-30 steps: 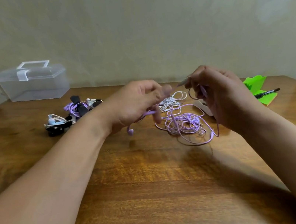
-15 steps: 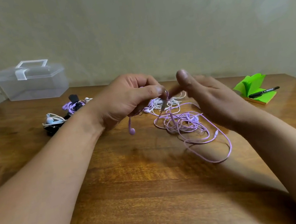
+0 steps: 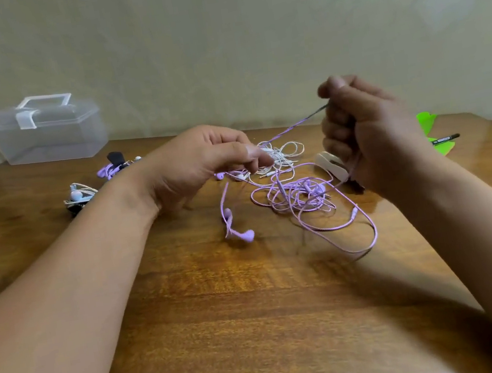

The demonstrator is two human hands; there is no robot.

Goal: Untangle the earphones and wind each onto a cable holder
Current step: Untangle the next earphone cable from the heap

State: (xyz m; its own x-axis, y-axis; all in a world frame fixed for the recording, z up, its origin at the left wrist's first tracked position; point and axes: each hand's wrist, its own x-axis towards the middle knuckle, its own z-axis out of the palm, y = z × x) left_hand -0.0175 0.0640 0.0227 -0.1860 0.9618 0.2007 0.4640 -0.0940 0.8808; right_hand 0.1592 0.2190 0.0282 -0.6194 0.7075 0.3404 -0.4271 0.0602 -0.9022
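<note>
My left hand [image 3: 202,161] pinches the purple earphones [image 3: 303,193] by their cord. My right hand [image 3: 365,135] is clenched round it, with a stretch taut between them. The rest lies knotted on the table [image 3: 258,313], with the white earphones [image 3: 281,155] loose behind. Wound bundles [image 3: 79,198] sit far left, so I judge we're about halfway. My right hand partly hides the holder [image 3: 330,165].

It looks like a room in a home. A wooden bench [image 3: 261,329] stands against a faintly patterned wall [image 3: 247,41], carrying a clear plastic box [image 3: 49,133], green notepaper [image 3: 426,122] and a pen [image 3: 445,139].
</note>
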